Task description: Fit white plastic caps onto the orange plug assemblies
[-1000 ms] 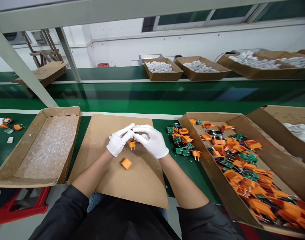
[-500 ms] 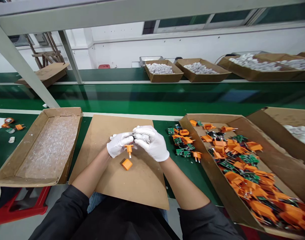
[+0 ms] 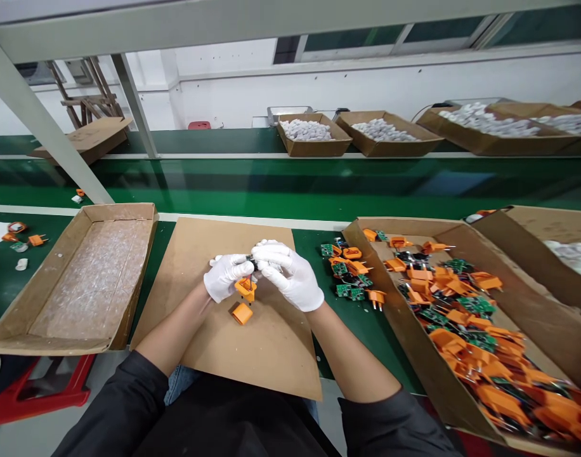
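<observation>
My left hand (image 3: 224, 278), in a white glove, pinches a small dark circuit board (image 3: 251, 260) above the cardboard sheet. From the board an orange plug housing (image 3: 245, 289) hangs by thin wires, its hollow side partly showing. My right hand (image 3: 295, 279), also gloved in white, is closed close against the board from the right. What its fingers hold is hard to make out, white against the white glove. An orange cover (image 3: 241, 313) lies on the cardboard sheet (image 3: 214, 346) just below the hanging housing.
At the right, a cardboard box (image 3: 404, 343) holds many orange plugs and green boards; a pile of boards and plugs (image 3: 350, 270) lies beside it. To the left stands a shallow cardboard tray (image 3: 141, 273). Boxes of white parts (image 3: 314, 152) line the back beyond a green belt (image 3: 233, 190).
The hanging orange housing has swung round, from prongs downward to its hollow side showing. Both hands stay nearly in place. Small orange-and-white pieces have appeared on the belt at left and right.
</observation>
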Action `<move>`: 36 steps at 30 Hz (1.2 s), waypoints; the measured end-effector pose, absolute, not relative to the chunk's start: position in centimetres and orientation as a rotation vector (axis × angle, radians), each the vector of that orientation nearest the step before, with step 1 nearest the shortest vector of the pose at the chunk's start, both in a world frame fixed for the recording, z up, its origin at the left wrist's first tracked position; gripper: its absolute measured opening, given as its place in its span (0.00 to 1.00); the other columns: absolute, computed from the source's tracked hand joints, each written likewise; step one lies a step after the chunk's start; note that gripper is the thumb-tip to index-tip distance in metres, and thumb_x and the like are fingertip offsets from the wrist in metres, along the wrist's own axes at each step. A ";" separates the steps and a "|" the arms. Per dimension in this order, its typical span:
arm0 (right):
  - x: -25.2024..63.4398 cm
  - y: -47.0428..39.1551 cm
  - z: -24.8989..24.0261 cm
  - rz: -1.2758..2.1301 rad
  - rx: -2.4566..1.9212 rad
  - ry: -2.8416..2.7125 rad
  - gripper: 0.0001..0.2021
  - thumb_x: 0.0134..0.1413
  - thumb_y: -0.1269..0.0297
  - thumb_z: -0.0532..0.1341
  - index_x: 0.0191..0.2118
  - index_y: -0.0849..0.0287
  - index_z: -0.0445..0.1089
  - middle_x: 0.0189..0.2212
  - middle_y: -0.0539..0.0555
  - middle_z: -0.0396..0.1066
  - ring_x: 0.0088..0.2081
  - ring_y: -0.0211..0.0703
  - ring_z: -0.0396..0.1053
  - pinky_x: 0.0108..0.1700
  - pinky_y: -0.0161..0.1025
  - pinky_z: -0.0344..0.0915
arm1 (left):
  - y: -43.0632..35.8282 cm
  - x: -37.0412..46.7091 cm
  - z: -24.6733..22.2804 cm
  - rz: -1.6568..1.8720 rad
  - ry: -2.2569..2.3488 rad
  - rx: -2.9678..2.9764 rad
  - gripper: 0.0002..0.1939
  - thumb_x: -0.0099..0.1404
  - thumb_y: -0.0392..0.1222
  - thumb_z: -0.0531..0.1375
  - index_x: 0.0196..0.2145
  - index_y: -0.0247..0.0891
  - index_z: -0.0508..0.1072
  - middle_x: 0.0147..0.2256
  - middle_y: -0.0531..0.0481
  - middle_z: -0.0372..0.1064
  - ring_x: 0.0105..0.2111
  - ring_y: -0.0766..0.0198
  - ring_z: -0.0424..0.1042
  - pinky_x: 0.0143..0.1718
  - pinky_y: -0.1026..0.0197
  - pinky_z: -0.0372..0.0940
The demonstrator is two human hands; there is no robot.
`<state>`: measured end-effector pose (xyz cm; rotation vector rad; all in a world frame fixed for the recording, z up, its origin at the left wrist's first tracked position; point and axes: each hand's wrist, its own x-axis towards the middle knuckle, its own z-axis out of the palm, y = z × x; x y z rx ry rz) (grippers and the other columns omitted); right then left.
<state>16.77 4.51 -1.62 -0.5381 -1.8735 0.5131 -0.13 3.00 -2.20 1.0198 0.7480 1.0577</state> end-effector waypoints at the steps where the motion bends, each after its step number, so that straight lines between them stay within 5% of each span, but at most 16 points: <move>1: 16.8 4.5 -1.6 0.493 -0.551 -1.885 0.10 0.60 0.63 0.60 0.45 0.44 0.74 0.40 0.50 0.78 0.43 0.47 0.76 0.53 0.54 0.69 | 3.0 -0.1 -2.1 1.034 0.758 1.066 0.25 0.43 0.62 0.70 0.22 0.35 0.75 0.21 0.49 0.69 0.23 0.64 0.68 0.29 0.60 0.65; 10: 17.4 4.5 -1.5 0.716 -0.634 -1.885 0.12 0.62 0.56 0.58 0.45 0.46 0.77 0.50 0.53 0.75 0.50 0.50 0.73 0.58 0.54 0.64 | 2.8 -0.2 -0.8 1.149 1.079 1.360 0.17 0.45 0.53 0.70 0.25 0.37 0.75 0.25 0.52 0.69 0.29 0.64 0.66 0.34 0.60 0.64; 19: 16.8 4.6 -2.3 1.011 -0.735 -1.689 0.08 0.55 0.52 0.64 0.34 0.50 0.72 0.44 0.52 0.77 0.49 0.47 0.71 0.60 0.56 0.58 | 2.3 -0.2 -0.5 1.030 1.489 1.941 0.14 0.50 0.52 0.70 0.25 0.40 0.76 0.23 0.55 0.67 0.26 0.68 0.66 0.29 0.64 0.60; 29: 16.8 4.6 -2.3 1.093 -0.730 -1.593 0.10 0.52 0.52 0.65 0.32 0.51 0.71 0.43 0.53 0.76 0.50 0.48 0.70 0.57 0.54 0.62 | 2.4 -0.2 -1.4 1.215 1.363 2.095 0.09 0.51 0.43 0.70 0.32 0.41 0.79 0.29 0.53 0.73 0.30 0.66 0.71 0.34 0.64 0.67; 36: 16.8 4.7 -2.2 1.292 -0.664 -1.437 0.16 0.48 0.46 0.67 0.35 0.52 0.68 0.39 0.53 0.73 0.42 0.47 0.72 0.40 0.47 0.70 | 2.4 -0.8 -1.4 1.402 1.115 2.092 0.14 0.55 0.46 0.68 0.39 0.41 0.78 0.36 0.48 0.74 0.35 0.63 0.73 0.39 0.60 0.70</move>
